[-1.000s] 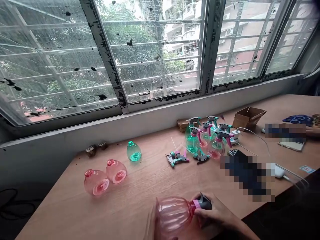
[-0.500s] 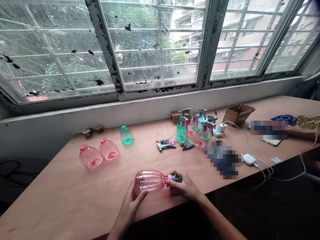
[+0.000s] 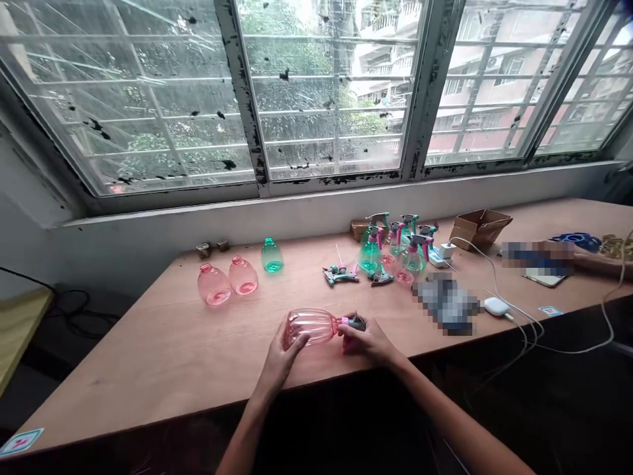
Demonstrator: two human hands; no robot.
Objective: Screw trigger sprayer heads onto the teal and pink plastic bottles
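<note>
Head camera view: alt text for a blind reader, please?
The left hand grips a pink spray bottle held sideways over a wooden table, while the right hand grasps its grey trigger head. More bottles and sprayers sit farther back, by the window.

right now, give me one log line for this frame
left hand: holds ribbed pink bottle on its side | right hand: grips spray head at bottle neck

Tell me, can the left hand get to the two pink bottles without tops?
Probably yes. Only bare table lies between the left hand and the two pink bottles, though it grips the ribbed pink bottle now.
</note>
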